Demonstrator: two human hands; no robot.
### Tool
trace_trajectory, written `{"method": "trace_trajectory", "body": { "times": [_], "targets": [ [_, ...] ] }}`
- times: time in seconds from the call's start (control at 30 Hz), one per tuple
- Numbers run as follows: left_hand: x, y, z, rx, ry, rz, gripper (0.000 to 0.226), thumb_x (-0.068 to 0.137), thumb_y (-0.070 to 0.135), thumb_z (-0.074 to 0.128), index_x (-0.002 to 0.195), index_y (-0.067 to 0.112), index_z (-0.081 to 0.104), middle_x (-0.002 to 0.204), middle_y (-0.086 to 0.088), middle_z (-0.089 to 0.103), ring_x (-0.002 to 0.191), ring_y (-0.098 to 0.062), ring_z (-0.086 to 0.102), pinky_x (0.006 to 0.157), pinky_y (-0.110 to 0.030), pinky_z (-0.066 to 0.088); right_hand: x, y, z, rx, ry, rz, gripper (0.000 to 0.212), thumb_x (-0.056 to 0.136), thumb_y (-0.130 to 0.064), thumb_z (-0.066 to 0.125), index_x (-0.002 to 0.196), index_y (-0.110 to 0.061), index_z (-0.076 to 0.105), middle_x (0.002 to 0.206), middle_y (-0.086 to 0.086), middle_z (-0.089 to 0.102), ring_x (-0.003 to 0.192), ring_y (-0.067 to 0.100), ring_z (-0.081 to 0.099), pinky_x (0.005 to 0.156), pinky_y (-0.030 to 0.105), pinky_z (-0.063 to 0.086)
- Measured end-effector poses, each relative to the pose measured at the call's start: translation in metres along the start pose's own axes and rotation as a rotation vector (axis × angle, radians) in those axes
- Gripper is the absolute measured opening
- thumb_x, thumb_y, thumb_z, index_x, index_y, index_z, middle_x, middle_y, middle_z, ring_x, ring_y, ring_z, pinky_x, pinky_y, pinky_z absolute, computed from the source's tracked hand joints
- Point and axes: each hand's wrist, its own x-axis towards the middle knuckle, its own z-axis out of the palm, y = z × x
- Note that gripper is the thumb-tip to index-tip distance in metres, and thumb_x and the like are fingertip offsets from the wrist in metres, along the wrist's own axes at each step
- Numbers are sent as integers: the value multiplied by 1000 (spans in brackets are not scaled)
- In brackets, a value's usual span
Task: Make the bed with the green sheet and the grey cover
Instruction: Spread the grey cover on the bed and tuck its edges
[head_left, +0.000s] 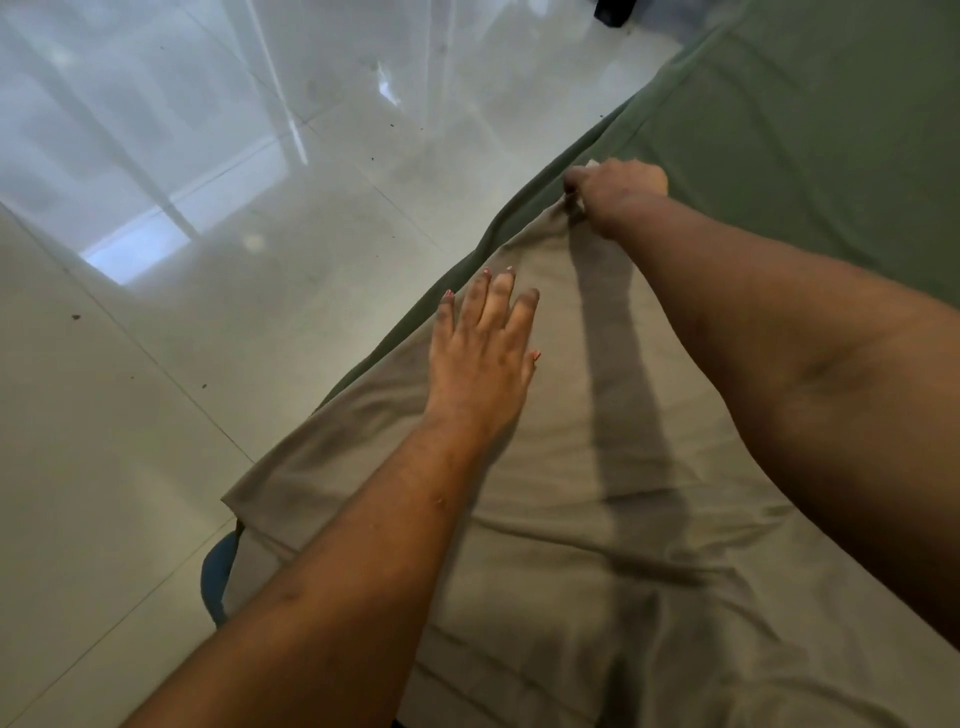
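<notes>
Right hand (613, 192) pinches grey cover (545, 493) over green sheet (779, 130).

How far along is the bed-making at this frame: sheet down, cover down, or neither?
Done: the green sheet lies spread out, fairly smooth. In hand: the right hand pinches a corner of the grey cover while the left hand rests flat on it. Left: the grey cover reaches only the near part, creased, with green sheet bare beyond the held corner.

The cover (545, 493) lies on the sheet (805, 130), floor (208, 260) to its left.
</notes>
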Motion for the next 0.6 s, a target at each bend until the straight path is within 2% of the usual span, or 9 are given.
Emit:
{"method": "trace_trajectory", "body": {
  "times": [0.1,0.23,0.33,0.43,0.53,0.6],
  "targets": [
    [10,-1,8,73,22,55,63,101,49,24,152,27,-5,160,-3,-15,146,-23,-18,114,-47,-13,9,-1,-1,-13,41,-18,35,96,-2,41,129,-12,52,131,16,53,120,37,52,88,44,45],
    [18,-11,26,153,-2,84,63,100,53,16,152,28,-7,159,-2,-17,145,-22,-21,112,-47,-19,28,-5,-8,44,205,-62,31,95,6,31,120,1,49,120,24,57,110,42,55,77,43,42],
    [17,-27,40,71,5,45,62,98,57,13,153,32,-1,161,2,-9,147,-18,-14,116,-47,-15,37,-6,3,118,247,-15,29,93,8,30,116,2,47,116,27,58,106,44,56,75,45,41],
    [14,-34,51,38,120,62,62,96,59,16,152,32,12,161,1,9,148,-20,1,117,-48,-6,42,-10,22,159,229,16,28,94,6,30,117,1,45,116,27,59,105,45,57,71,45,38],
    [13,-35,55,34,140,52,63,95,60,17,152,32,16,160,1,13,148,-22,5,118,-49,-4,40,-15,27,210,221,65,30,94,5,29,120,1,44,120,27,58,110,44,55,81,47,43],
    [12,-35,52,22,118,33,64,95,61,18,152,34,13,160,2,10,148,-21,3,118,-50,-3,34,-17,24,369,243,160,32,97,2,26,125,1,41,122,26,56,113,43,53,86,47,42]
  ]
}}
